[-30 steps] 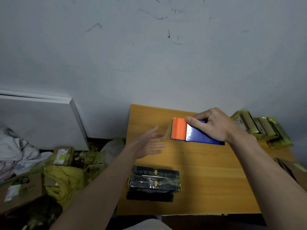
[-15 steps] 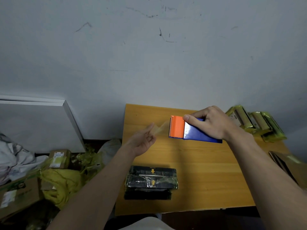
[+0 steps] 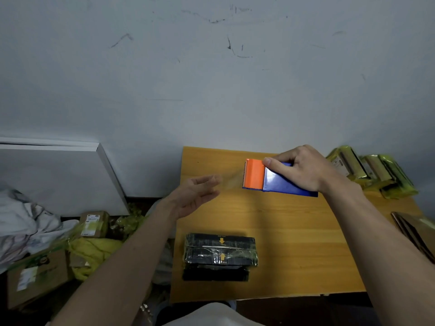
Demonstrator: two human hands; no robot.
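My right hand (image 3: 303, 170) grips a blue tape dispenser (image 3: 282, 182) with an orange cutter end (image 3: 253, 175), held above the far part of the yellow wooden table (image 3: 294, 231). A short strip of clear tape (image 3: 231, 181) runs left from the orange end to my left hand (image 3: 195, 196), whose thumb and fingertips pinch the strip's end; this part is blurred. A black package wrapped in clear film (image 3: 220, 252), with small orange arrows on top, lies flat near the table's front left edge, below both hands.
Several yellow-wrapped packages (image 3: 372, 172) sit at the table's back right corner, and a brown cardboard piece (image 3: 414, 231) lies at its right edge. On the floor to the left are cardboard boxes (image 3: 94, 223), yellow bags (image 3: 94, 252), a white panel (image 3: 58, 175) and crumpled cloth (image 3: 21, 222).
My left hand, spread open beside the dispenser a second ago, has taken the tape end and drawn it left. The right hand with the dispenser has barely moved.
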